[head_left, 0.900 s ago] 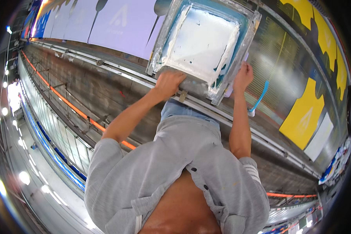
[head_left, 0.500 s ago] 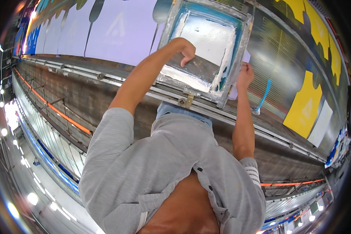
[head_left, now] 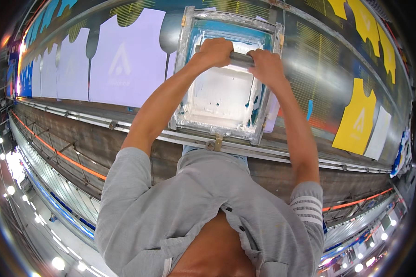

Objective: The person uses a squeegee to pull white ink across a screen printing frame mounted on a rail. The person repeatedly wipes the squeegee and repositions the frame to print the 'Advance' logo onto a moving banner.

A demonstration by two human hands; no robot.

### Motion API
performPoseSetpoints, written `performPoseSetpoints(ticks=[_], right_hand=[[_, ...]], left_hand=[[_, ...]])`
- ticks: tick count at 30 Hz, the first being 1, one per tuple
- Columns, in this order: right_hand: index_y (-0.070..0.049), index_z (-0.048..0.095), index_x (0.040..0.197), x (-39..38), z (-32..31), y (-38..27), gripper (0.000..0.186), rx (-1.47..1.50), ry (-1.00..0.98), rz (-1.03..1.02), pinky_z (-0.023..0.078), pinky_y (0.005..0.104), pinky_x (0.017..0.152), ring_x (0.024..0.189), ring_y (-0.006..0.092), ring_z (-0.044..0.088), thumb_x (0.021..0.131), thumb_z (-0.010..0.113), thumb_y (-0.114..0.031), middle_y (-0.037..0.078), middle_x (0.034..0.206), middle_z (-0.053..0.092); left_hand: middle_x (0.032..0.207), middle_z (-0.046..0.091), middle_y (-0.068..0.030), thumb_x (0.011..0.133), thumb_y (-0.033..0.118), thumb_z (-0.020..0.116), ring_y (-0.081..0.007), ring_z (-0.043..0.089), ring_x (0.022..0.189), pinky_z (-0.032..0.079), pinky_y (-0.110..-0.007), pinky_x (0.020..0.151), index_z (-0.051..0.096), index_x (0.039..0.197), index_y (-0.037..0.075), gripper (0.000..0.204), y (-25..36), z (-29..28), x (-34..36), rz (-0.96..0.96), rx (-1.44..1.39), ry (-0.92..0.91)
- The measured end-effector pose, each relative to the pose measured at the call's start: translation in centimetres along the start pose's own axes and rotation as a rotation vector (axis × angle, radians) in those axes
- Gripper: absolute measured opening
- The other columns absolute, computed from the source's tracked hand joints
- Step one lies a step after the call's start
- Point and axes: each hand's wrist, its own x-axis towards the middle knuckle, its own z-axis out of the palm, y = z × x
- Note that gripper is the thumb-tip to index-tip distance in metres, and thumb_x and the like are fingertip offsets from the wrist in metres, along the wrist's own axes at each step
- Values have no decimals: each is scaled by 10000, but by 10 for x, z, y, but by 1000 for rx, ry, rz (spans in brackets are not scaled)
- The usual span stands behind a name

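My left hand (head_left: 215, 51) and my right hand (head_left: 266, 67) are both wrapped round a dark squeegee bar (head_left: 239, 60) lying across the upper part of a screen frame (head_left: 182, 96). Inside the metal frame, white paste (head_left: 217, 94) covers the middle, with blue-green showing around it and a few dark specks. The frame rests on the long metal printing table (head_left: 305, 69). A pale lilac piece (head_left: 272, 111) sticks out from under its right side.
Left of the screen lie lilac garment pieces (head_left: 127, 46) with pale triangular prints. Yellow pieces (head_left: 353, 127) and a white piece (head_left: 378, 134) lie to the right, beside a blue strip (head_left: 309, 108). A metal rail (head_left: 164, 136) runs along the near edge; orange rails (head_left: 64, 152) are beyond it.
My left hand has moved from the screen's near edge to its far part, with the squeegee. My right hand has left the right side of the frame and now grips the bar too.
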Motion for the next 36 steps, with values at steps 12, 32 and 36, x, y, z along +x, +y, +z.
performPoseSetpoints(ticks=[12,32,36], right_hand=[[-64,731,994,81,27,38,285,-110,98,-70,492,479,929,923,340,688,743,624,-147,154,964,723],[-95,722,919,-83,71,-41,177,-92,53,-113,450,503,1018,860,277,685,793,604,-135,98,879,686],[-117,731,958,5,43,-1,233,-120,108,-88,463,504,988,856,306,695,792,570,-140,121,915,708]], left_hand=[[880,731,-153,724,98,618,-336,707,841,564,-449,729,780,1014,174,341,-59,-2,50,-6,120,252],[799,720,-138,725,102,650,-330,700,737,551,-452,643,790,991,188,313,-24,90,-107,31,50,218],[823,721,-156,729,127,649,-346,703,782,569,-455,690,786,1021,181,327,-42,34,-26,56,84,337]])
